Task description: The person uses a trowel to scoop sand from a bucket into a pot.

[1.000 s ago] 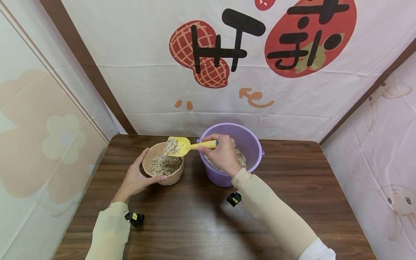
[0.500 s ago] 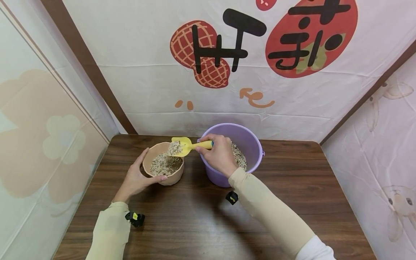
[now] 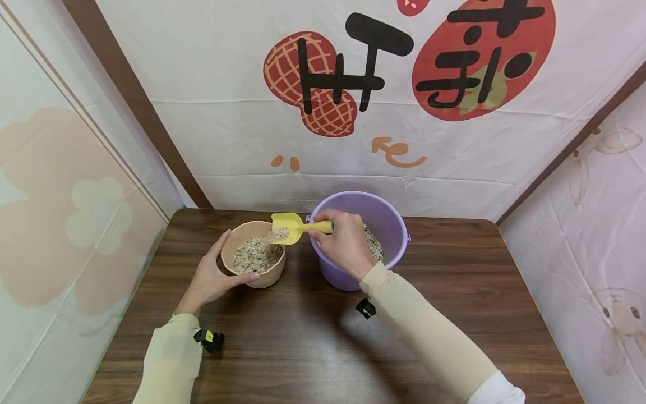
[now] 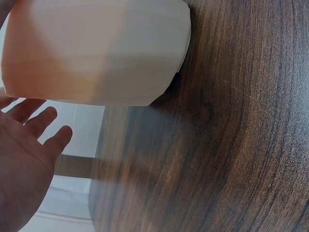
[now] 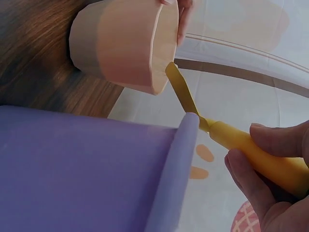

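Note:
My right hand (image 3: 345, 241) grips the handle of a yellow scoop (image 3: 289, 229), thumb and fingers wrapped round it. The scoop's blade tilts over the right rim of a peach bowl (image 3: 272, 276), with a small heap of pale speckled grains (image 3: 278, 234) at its tip spilling in. More grains (image 3: 254, 255) cover the bowl's bottom. My left hand (image 3: 208, 283) holds the bowl, thumb over the near rim and fingers along the left side. In the left wrist view, the bowl's wall (image 4: 96, 53) hides part of that hand. Under my right hand stands a purple bucket (image 3: 338, 276).
Inside the bucket lie more speckled grains (image 3: 373, 245), partly hidden by my right hand. Both containers stand near the back edge of the brown wooden table (image 3: 292, 348). A printed cloth (image 3: 227, 140) hangs behind it.
The scoop has shifted slightly right and tilted, and the heap on its blade has shrunk. Grains have fallen into the bowl, covering more of its bottom. My left hand has stayed put.

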Demonstrator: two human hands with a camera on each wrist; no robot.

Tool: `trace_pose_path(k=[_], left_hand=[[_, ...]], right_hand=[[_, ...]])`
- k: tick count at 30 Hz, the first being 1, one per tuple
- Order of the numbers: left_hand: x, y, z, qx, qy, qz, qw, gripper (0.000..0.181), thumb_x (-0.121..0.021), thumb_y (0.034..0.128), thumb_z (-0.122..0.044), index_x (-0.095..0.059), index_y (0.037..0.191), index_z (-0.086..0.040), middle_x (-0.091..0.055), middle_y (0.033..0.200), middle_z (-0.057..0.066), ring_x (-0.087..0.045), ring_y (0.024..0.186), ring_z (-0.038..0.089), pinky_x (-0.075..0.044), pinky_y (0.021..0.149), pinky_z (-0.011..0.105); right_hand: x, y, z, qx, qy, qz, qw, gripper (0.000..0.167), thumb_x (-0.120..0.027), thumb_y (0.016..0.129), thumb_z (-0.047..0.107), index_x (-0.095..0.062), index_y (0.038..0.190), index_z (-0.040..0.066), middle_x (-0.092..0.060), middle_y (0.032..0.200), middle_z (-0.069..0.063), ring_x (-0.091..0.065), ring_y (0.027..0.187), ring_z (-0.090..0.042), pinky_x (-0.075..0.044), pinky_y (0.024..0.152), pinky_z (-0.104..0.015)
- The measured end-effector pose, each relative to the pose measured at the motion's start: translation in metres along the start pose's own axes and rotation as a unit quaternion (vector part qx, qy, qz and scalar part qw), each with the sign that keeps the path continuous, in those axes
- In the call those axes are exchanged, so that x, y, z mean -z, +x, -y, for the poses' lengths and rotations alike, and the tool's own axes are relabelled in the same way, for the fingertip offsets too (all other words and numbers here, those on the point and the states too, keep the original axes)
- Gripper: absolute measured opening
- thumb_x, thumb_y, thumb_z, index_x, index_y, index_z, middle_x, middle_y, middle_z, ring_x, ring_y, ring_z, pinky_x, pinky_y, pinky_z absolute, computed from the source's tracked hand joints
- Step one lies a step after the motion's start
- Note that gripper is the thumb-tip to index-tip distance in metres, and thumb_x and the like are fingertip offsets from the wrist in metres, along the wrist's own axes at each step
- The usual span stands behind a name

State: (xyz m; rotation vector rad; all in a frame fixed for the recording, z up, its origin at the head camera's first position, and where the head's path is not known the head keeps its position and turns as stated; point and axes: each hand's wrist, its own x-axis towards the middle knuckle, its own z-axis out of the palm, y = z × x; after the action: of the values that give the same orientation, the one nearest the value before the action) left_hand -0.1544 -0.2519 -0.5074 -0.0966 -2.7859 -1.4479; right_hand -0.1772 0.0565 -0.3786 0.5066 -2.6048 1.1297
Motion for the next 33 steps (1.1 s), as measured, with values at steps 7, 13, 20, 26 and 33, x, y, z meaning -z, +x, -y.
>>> trace_pose_path(k=[7, 13, 20, 26, 33], left_hand=[[-0.001, 0.0, 0.0, 0.0, 0.0, -0.001, 1.0, 0.128, -0.096, 0.0681, -0.041, -0.014, 0.165, -0.023, -0.03, 0.161, 0.021, -0.033, 0.143, 0.043, -0.032, 0.109, 0.068], [0.0, 0.0, 0.0, 0.005, 0.004, 0.0, 1.0, 0.128, -0.095, 0.0682, -0.042, -0.014, 0.165, -0.023, -0.03, 0.161, 0.021, -0.032, 0.144, 0.044, -0.032, 0.109, 0.068], [0.0, 0.0, 0.0, 0.007, 0.002, 0.001, 1.0, 0.128, -0.096, 0.0679, -0.042, -0.014, 0.165, -0.023, -0.03, 0.161, 0.021, -0.032, 0.144, 0.043, -0.032, 0.109, 0.068], [-0.001, 0.001, 0.001, 0.004, 0.001, -0.001, 1.0, 0.129, -0.096, 0.0671, -0.042, -0.015, 0.165, -0.023, -0.03, 0.161, 0.021, -0.032, 0.144, 0.043, -0.032, 0.109, 0.068], [-0.001, 0.002, 0.002, 0.002, -0.001, -0.003, 1.0, 0.129, -0.096, 0.0666, -0.041, -0.015, 0.165, -0.023, -0.032, 0.161, 0.02, -0.033, 0.143, 0.042, -0.032, 0.109, 0.067]], right_hand=[[0.008, -0.008, 0.003, 0.037, -0.028, -0.002, 0.9989, 0.019, -0.088, 0.08, 0.009, -0.079, 0.096, 0.005, -0.076, 0.089, -0.004, -0.068, 0.078, -0.019, -0.054, 0.067, -0.033], [0.013, -0.015, 0.004, 0.091, -0.053, 0.003, 0.9945, 0.02, -0.088, 0.078, 0.009, -0.078, 0.095, 0.005, -0.075, 0.087, -0.003, -0.068, 0.078, -0.021, -0.053, 0.07, -0.038], [0.015, -0.017, 0.007, 0.115, -0.052, 0.004, 0.992, 0.021, -0.088, 0.078, 0.008, -0.078, 0.096, 0.004, -0.075, 0.087, -0.004, -0.068, 0.078, -0.02, -0.054, 0.071, -0.039], [0.016, -0.017, 0.006, 0.115, -0.055, 0.008, 0.9918, 0.02, -0.088, 0.079, 0.007, -0.078, 0.096, 0.004, -0.075, 0.087, -0.004, -0.068, 0.077, -0.02, -0.054, 0.069, -0.038], [0.017, -0.016, 0.006, 0.112, -0.051, 0.012, 0.9924, 0.021, -0.088, 0.079, 0.007, -0.078, 0.096, 0.003, -0.075, 0.088, -0.005, -0.069, 0.078, -0.021, -0.055, 0.07, -0.037]])
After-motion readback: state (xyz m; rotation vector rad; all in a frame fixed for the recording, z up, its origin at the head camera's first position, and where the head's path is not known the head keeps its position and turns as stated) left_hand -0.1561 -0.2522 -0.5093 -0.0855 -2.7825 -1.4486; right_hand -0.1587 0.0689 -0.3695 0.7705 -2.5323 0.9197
